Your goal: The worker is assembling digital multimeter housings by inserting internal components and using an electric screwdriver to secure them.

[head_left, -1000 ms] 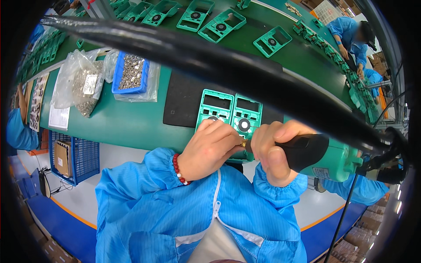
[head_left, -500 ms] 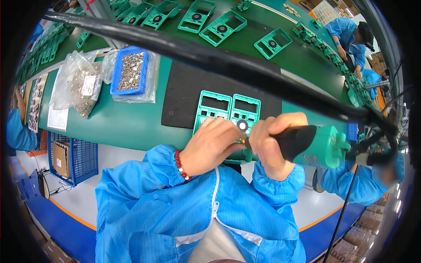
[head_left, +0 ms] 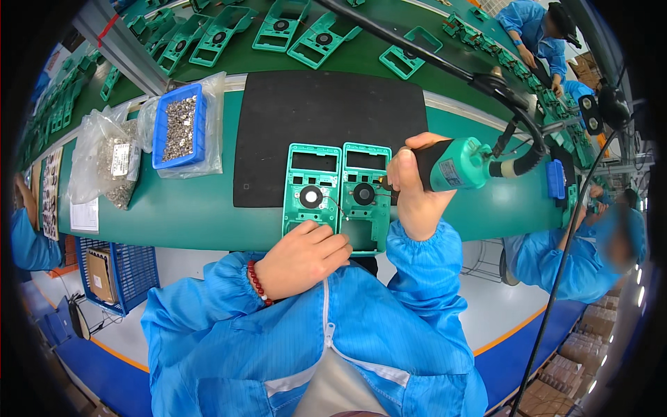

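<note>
Two green plastic housings lie side by side on the bench, the left one (head_left: 315,179) and the right one (head_left: 368,179). Each has a rectangular window and a round black speaker; the left speaker (head_left: 311,197) has a pale centre, and thin wires run from both. My left hand (head_left: 306,254), with a red bead bracelet, is closed over the lower end of the left housing, its thumb hidden. In my right hand (head_left: 415,191) is a green and black electric screwdriver (head_left: 455,165), held tilted, its tip beside the right housing's speaker (head_left: 363,194).
A black mat (head_left: 326,104) lies under the housings' upper part. To the left are a blue tray of small metal parts (head_left: 179,128) and a plastic bag of parts (head_left: 118,163). More green housings (head_left: 281,26) stand behind. Co-workers (head_left: 535,35) sit at the right.
My left hand has left the screwdriver's tip and moved down onto the left housing. The screwdriver has risen, and its cable no longer crosses in front of the mat. The view has shifted.
</note>
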`<move>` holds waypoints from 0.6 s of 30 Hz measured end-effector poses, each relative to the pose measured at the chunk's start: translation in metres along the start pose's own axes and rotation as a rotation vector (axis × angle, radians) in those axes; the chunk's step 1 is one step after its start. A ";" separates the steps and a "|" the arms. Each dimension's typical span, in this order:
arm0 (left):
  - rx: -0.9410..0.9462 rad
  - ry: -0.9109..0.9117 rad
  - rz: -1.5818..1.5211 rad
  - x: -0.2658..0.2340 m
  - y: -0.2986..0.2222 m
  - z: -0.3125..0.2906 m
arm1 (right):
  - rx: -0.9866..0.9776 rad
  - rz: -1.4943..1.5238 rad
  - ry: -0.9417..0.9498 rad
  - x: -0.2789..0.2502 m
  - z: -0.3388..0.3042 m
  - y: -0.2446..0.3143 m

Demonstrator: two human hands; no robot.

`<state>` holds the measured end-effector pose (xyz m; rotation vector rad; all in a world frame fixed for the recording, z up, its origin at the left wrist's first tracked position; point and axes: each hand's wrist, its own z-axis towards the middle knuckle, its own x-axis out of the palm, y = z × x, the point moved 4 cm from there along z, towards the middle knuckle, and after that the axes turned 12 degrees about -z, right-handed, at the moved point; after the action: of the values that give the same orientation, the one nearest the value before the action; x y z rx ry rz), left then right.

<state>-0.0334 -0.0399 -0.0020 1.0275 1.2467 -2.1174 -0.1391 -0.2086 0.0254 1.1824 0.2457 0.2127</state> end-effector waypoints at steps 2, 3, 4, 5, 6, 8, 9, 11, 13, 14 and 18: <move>-0.005 -0.013 -0.062 0.001 0.000 0.001 | 0.006 0.009 0.008 -0.001 0.001 -0.002; -0.007 -0.012 -0.061 0.002 0.001 0.000 | 0.012 0.015 0.017 -0.002 0.001 -0.003; -0.006 -0.020 -0.072 0.003 0.002 0.000 | 0.012 0.016 0.018 -0.001 0.001 -0.003; -0.006 -0.028 -0.084 0.003 0.002 0.000 | 0.007 0.022 0.016 -0.001 0.001 -0.004; -0.006 -0.027 -0.083 0.003 0.002 0.000 | 0.003 0.026 0.013 -0.001 0.002 -0.003; -0.021 -0.021 -0.109 0.004 0.002 0.001 | 0.008 0.033 0.021 -0.001 0.001 -0.003; -0.021 -0.019 -0.109 0.004 0.002 0.001 | 0.012 0.039 0.028 -0.001 0.001 -0.003; -0.017 -0.012 -0.111 0.004 0.002 0.002 | 0.020 0.039 0.034 -0.001 0.001 -0.002; -0.016 -0.002 -0.105 0.003 0.001 0.003 | 0.028 0.039 0.040 -0.001 0.001 -0.003; -0.015 0.006 -0.098 0.004 0.000 0.003 | 0.045 0.040 0.053 -0.001 0.001 -0.004; -0.011 -0.009 -0.103 0.006 -0.001 0.006 | 0.060 0.041 0.050 -0.002 0.003 -0.004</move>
<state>-0.0396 -0.0451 -0.0042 0.9672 1.3326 -2.1867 -0.1399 -0.2128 0.0229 1.2437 0.2736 0.2732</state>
